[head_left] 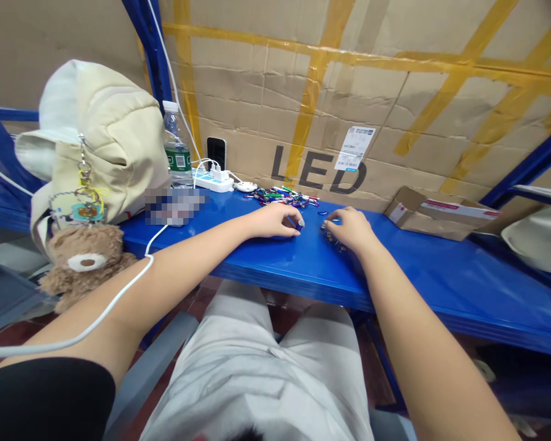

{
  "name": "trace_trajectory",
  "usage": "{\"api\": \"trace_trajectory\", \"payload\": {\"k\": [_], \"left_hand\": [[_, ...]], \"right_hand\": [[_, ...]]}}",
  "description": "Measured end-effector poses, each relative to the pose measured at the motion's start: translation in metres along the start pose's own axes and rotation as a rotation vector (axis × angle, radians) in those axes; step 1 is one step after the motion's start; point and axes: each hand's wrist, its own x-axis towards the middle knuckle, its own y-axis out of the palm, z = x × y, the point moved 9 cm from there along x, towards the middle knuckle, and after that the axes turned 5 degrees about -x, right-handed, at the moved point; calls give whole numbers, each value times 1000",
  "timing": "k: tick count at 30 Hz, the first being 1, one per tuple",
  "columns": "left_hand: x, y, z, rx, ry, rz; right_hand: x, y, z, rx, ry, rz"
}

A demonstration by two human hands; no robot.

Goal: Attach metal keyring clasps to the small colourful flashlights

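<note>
My left hand (275,222) is closed in a pinch, thumb against fingertips, on a small dark blue cylinder (300,226) with a pale, silvery end. To its right, over the blue table (266,260), my right hand (350,230) has its fingers curled together. Whatever they hold is mostly hidden and too small to name. Small brass-coloured pieces (336,244) lie below the right fingers. Between and beyond the hands is a small blue piece (322,213). Farther back spreads a pile of small shiny coloured pieces (284,196), in blue, green, red and silver.
An open cardboard box (441,214) sits at the right. On the left are a cream bag (114,141) with a teddy bear charm (89,263), a water bottle (178,153) and a white power strip (213,180). A white cable (114,303) crosses my left arm. Large cardboard (257,98) stands behind.
</note>
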Motion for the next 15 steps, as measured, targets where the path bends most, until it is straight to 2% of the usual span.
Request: {"api": "trace_trajectory", "payload": {"k": [4,11,15], "left_hand": [[-1,1,-2,-1,9,27],[-1,4,-2,11,45,47],[-2,6,-8,44,103,61]], "right_hand": [[3,18,-12,-104,69,143],[13,35,-11,19,28,232],[14,33,-9,36,8,210]]}}
